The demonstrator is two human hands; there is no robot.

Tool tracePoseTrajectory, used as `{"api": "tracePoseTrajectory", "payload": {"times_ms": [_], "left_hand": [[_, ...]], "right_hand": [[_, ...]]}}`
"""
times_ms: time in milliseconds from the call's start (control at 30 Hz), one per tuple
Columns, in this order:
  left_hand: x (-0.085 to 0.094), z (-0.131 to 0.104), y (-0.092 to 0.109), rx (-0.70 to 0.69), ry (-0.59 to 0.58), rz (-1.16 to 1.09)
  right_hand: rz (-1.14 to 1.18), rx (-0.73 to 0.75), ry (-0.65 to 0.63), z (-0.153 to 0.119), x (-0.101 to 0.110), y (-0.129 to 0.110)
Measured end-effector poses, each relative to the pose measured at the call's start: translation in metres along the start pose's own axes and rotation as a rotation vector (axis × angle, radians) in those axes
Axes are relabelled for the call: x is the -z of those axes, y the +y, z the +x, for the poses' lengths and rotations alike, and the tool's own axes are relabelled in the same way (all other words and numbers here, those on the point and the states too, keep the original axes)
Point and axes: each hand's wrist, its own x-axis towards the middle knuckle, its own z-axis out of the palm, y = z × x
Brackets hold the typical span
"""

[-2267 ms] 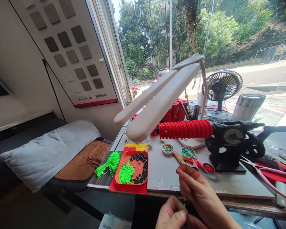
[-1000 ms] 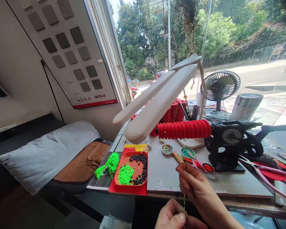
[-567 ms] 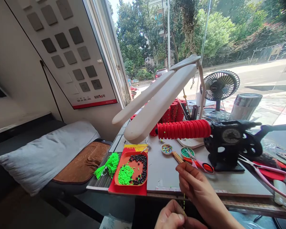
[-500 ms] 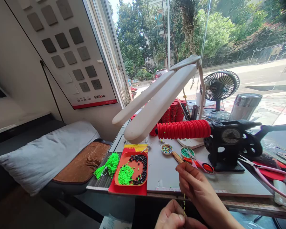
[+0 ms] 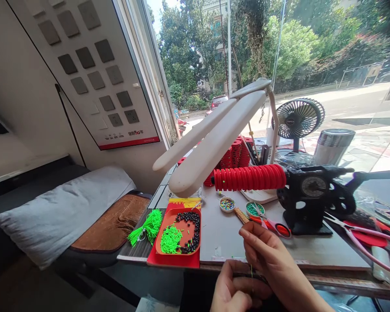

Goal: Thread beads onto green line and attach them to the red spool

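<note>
At the lower middle, my right hand (image 5: 266,251) is closed with thumb and finger pinched on a thin brown, ridged stick (image 5: 242,216) that points up and left. Just below and left of it is my left hand (image 5: 235,288), its fingers curled round a thin yellow-green cord (image 5: 251,272) that hangs beneath my right hand. The two hands nearly touch at the table's front edge. Beyond them sit a small dish of mixed beads (image 5: 227,204), a dish of green beads (image 5: 255,209) and scissors with orange handles (image 5: 276,227).
An orange tray (image 5: 185,229) holds green tubes and black beads, beside a green bundle (image 5: 146,227). Behind are a red coil (image 5: 250,177) on a black cranked machine (image 5: 312,195), a white lamp (image 5: 214,147) and a fan (image 5: 297,119). Pink-handled pliers (image 5: 364,242) lie right.
My left hand has moved up towards my right hand, and less of the cord shows between them. The right hand has hardly moved.
</note>
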Motion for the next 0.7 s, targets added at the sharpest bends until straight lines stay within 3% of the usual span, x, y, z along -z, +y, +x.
{"api": "tracePoseTrajectory", "payload": {"times_ms": [200,700], "left_hand": [[-0.004,0.011,0.003,-0.205,-0.120,0.006],[-0.001,0.016,-0.004,-0.097,-0.211,-0.106]], "right_hand": [[-0.049,0.006,-0.018,-0.002,0.001,-0.004],[0.019,-0.011,-0.013,0.002,0.001,0.004]]}}
